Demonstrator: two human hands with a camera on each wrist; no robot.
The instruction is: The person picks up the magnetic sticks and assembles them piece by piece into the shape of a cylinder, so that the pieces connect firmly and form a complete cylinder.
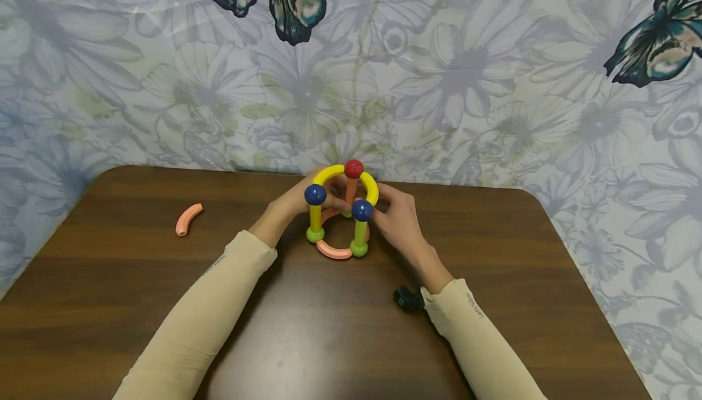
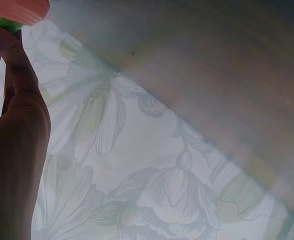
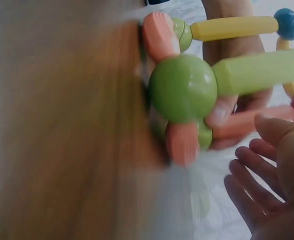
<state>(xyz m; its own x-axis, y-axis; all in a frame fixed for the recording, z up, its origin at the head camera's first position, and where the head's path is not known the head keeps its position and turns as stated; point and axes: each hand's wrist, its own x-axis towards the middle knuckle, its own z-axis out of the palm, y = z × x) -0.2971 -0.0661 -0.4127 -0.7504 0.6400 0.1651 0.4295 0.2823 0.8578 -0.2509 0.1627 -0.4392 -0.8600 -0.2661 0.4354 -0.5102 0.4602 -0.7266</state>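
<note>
A frame of toy rods and balls (image 1: 359, 231) stands on the table. Its base has green balls (image 3: 183, 88) joined by curved orange rods (image 1: 334, 252). Yellow, light green and orange uprights rise to two blue balls (image 1: 315, 194) and a red ball (image 1: 354, 169), linked by curved yellow rods (image 1: 328, 174). At the back, my left hand (image 1: 292, 203) pinches the foot of the orange upright (image 3: 247, 123) near its green ball. On the right side, my right hand (image 1: 403, 220) has its fingers spread, the thumb at the orange upright; whether it touches is unclear.
A loose curved orange rod (image 1: 189, 219) lies on the brown wooden table (image 1: 307, 339), left of the frame. Close behind the table's far edge hangs a flowered cloth (image 1: 466, 83) with butterflies. A small black device (image 1: 408, 298) sits at my right wrist.
</note>
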